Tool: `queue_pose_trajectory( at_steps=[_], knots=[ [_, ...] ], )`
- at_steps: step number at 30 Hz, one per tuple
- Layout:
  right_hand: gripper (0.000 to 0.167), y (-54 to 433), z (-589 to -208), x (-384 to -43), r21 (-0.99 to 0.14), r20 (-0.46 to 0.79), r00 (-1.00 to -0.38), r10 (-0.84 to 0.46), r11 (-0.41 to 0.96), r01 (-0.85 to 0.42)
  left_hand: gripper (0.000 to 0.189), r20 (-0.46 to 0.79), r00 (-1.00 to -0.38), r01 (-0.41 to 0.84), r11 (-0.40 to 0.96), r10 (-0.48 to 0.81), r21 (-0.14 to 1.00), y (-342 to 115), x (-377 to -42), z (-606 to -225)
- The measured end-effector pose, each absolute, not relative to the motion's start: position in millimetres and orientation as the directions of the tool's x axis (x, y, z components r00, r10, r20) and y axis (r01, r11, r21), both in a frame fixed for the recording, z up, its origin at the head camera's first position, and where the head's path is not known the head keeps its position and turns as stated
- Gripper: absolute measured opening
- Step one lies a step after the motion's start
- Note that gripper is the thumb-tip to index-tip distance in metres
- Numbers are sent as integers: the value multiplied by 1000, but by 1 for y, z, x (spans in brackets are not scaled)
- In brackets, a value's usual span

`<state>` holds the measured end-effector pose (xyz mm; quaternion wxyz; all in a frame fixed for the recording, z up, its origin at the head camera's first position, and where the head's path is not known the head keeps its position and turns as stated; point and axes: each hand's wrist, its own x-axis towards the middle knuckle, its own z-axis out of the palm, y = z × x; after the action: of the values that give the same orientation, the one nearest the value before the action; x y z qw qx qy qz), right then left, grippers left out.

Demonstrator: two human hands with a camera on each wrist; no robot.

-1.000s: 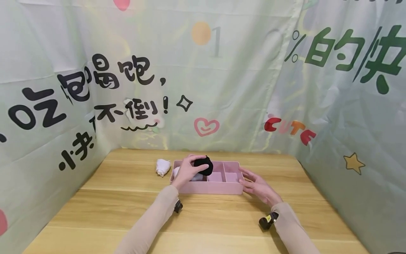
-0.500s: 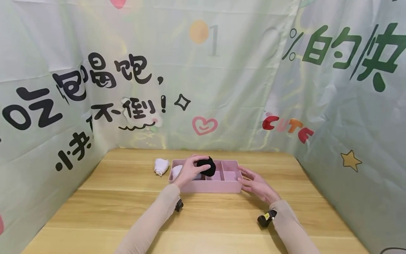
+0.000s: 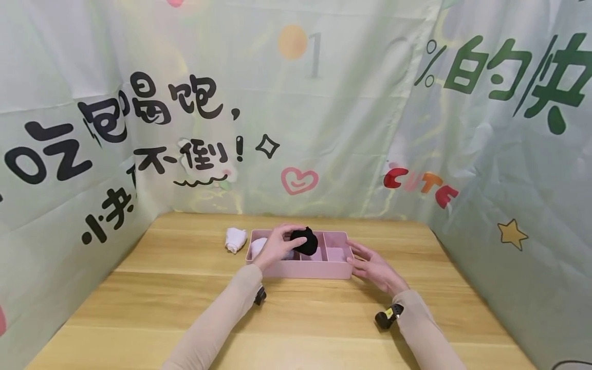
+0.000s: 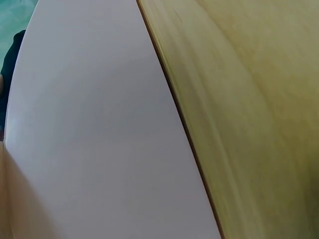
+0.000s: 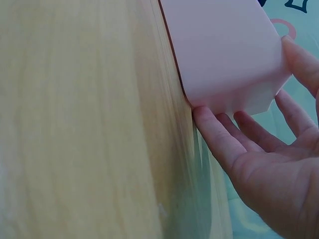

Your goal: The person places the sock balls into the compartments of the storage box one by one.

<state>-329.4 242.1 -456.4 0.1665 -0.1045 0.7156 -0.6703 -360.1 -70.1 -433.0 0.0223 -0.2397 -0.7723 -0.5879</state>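
Note:
My left hand [image 3: 276,246] pinches a balled-up black sock [image 3: 306,241] between thumb and fingers, over the middle of a pink divided box [image 3: 300,270]. Below that hand, a white balled-up sock [image 3: 258,246] lies in the box's left compartment, partly covered by the hand. At the box's right end my right hand [image 3: 379,270] rests spread fingertips against the wall; the right wrist view shows these fingers [image 5: 219,134] touching the pink end. The left wrist view is mostly filled by the box's front wall [image 4: 99,119], with a dark edge of the sock [image 4: 11,74] at the far left.
Another white balled-up sock [image 3: 236,240] lies on the wooden table [image 3: 300,318], just left of the box. Printed cloth [image 3: 342,128] hangs around the back and both sides of the table.
My left hand has shifted slightly right with the black sock, relative to the box. The right hand stays at the box's end. The head view has tilted a little.

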Motion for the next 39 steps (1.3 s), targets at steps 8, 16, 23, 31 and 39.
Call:
queue_pose_trajectory(
  at_steps=[8,16,23,31,39],
  knots=[
    [72,241,-458,-331,-995,-98,-923,-371,69,78,35,316,-875,396,169,366,903,-69,-359,-433],
    [74,240,-458,-329,-992,-111,-929,-353,95,83,34,297,-887,375,175,354,910,-66,-361,-436],
    [73,240,-456,-329,-994,-103,-929,-357,73,82,39,283,-892,358,169,352,918,-67,-363,-436],
    [72,240,-455,-329,-995,-93,-927,-364,74,71,38,304,-896,359,126,323,925,-68,-363,-434],
    [74,240,-457,-328,-995,-85,-927,-366,75,62,38,290,-913,319,57,287,946,-68,-363,-432]
  ],
)
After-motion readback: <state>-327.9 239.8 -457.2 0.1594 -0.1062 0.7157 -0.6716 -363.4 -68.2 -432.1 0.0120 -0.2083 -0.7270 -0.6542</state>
